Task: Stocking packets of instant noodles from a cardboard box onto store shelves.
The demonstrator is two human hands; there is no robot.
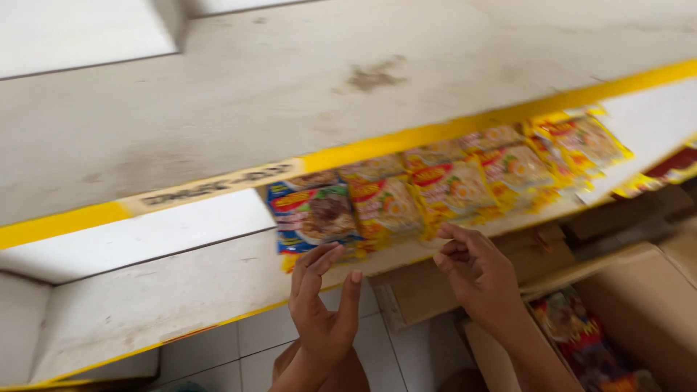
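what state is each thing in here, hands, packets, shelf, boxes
left hand: open, fingers up, holding nothing, just below the blue packet
right hand: fingers curled, empty, at the shelf edge
blue packet: sealed, lying on the shelf, overhanging the edge
yellow packets: sealed, in an overlapping row
shelf: partly stocked, surface scuffed
cardboard box: open, packets inside

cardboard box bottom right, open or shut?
Open. The cardboard box has its flap folded back beside the right hand, and red and yellow packets show inside it.
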